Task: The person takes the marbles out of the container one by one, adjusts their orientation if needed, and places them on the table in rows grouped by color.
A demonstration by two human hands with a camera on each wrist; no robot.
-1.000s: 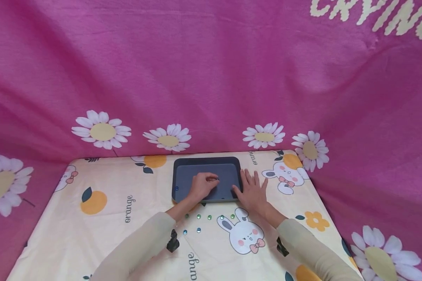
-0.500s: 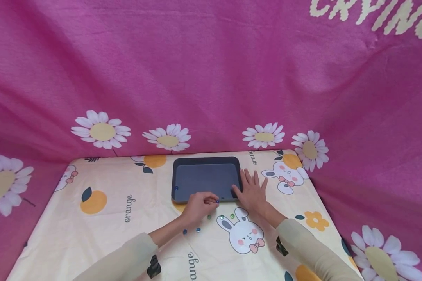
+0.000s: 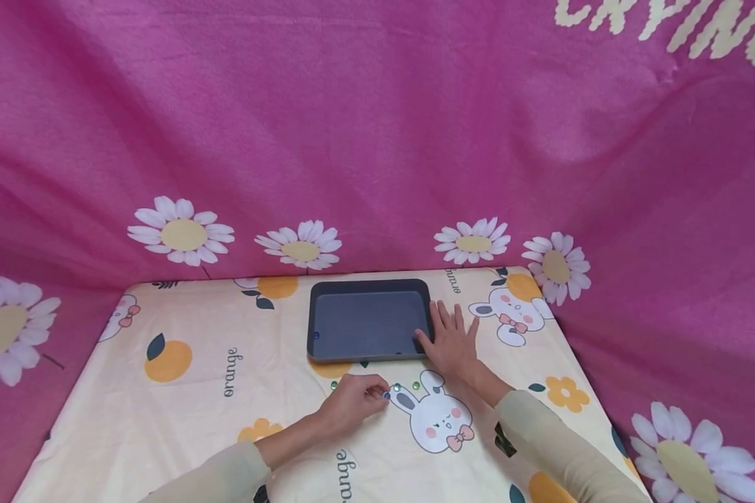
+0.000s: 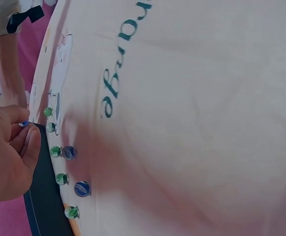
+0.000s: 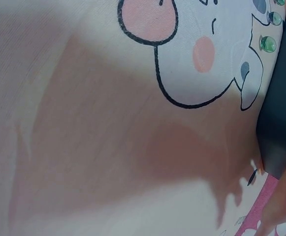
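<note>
Between thumb and fingertips, my left hand [image 3: 354, 399] pinches a blue marble [image 4: 23, 123], just in front of the tray. Below it in the left wrist view lie several green marbles [image 4: 61, 178] in a row, with two blue marbles [image 4: 82, 189] beside them. In the head view the left hand hides some of these. My right hand [image 3: 454, 344] lies with fingers spread along the right side of the dark grey tray [image 3: 368, 357], its thumb over the rim. Another blue marble [image 3: 317, 336] sits inside the tray at its left end.
A cream cloth [image 3: 207, 426] printed with rabbits, oranges and flowers covers the table. Behind and at both sides hangs a pink curtain [image 3: 377, 140] with daisies, close against the table's back edge.
My left hand has come from over the tray, back across its front rim, to the row of marbles, with a blue marble now showing at its fingertips. The right hand has stayed put.
</note>
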